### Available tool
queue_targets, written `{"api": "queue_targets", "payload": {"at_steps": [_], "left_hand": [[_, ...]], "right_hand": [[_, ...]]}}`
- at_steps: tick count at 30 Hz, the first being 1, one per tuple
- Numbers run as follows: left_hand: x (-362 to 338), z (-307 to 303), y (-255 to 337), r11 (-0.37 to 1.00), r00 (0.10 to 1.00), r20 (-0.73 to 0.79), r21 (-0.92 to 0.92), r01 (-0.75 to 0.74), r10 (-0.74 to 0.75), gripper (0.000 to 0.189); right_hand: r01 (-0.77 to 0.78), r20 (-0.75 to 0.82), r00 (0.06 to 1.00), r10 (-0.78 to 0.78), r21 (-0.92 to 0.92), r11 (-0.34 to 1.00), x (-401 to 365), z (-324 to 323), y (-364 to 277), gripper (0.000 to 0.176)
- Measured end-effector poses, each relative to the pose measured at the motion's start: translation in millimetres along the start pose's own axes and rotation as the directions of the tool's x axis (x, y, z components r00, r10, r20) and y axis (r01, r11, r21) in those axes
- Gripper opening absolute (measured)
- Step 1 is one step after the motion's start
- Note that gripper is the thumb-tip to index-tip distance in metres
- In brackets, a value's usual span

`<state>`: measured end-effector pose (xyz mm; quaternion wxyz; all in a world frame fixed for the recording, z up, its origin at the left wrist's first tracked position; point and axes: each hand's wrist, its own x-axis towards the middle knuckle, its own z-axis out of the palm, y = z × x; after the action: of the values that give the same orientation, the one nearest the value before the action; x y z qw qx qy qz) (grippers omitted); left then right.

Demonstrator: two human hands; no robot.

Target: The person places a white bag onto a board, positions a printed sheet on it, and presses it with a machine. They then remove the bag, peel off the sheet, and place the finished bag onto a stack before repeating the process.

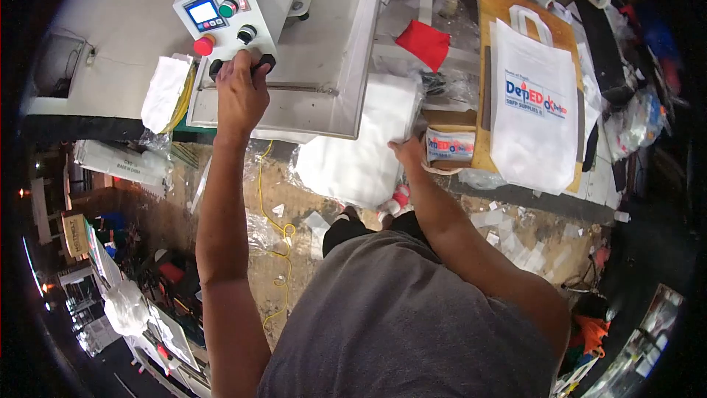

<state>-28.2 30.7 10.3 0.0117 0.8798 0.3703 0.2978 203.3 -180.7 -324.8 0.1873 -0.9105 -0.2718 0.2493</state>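
Observation:
My left hand (242, 91) is closed over the lower front of a white control box (224, 19), its fingers curled between two black knobs (264, 65). What lies under the fingers is hidden. My right hand (409, 153) rests at the edge of a white fabric stack (357, 159), thumb stretched out, beside a small cardboard box (451, 118). Inside that box lies a folded white printed bag (450, 145). A white tote bag (534, 114) with blue and red print is flat on a wooden board (486, 26) to the right.
A red cloth piece (425, 44) lies on the machine frame. The metal tray (324, 52) sits right of the control box, with white folded fabric (166, 92) on its left. A yellow cord (286, 230) and paper scraps (526, 251) litter the floor.

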Motion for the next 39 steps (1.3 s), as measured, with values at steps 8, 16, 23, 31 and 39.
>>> {"api": "queue_targets", "payload": {"at_steps": [8,16,23,31,39], "left_hand": [[-3,5,-11,1.000,0.999,-0.034,-0.011,-0.008,0.008,0.017],[-3,8,-11,0.997,0.987,-0.150,-0.046,-0.057,0.050,0.017],[-52,-16,19,0.966,0.947,-0.304,-0.191,-0.172,0.108,0.031],[-238,19,171,-0.209,0.426,0.897,-0.442,0.873,-0.118,0.083],[-65,-24,280,0.439,0.998,0.070,-0.896,0.068,-0.012,0.045]], "right_hand": [[-0.037,0.024,0.999,0.034,0.142,0.989,14,27,28,0.034],[0.154,-0.254,0.964,-0.084,0.269,0.951,-17,-30,12,0.024],[0.353,-0.239,0.932,-0.273,0.769,0.534,-119,-166,-36,0.039],[0.527,-0.407,0.818,-0.407,0.814,0.244,-227,-356,-5,0.053],[0.778,-0.665,0.622,-0.414,0.464,0.425,-177,-513,47,0.037]]}}
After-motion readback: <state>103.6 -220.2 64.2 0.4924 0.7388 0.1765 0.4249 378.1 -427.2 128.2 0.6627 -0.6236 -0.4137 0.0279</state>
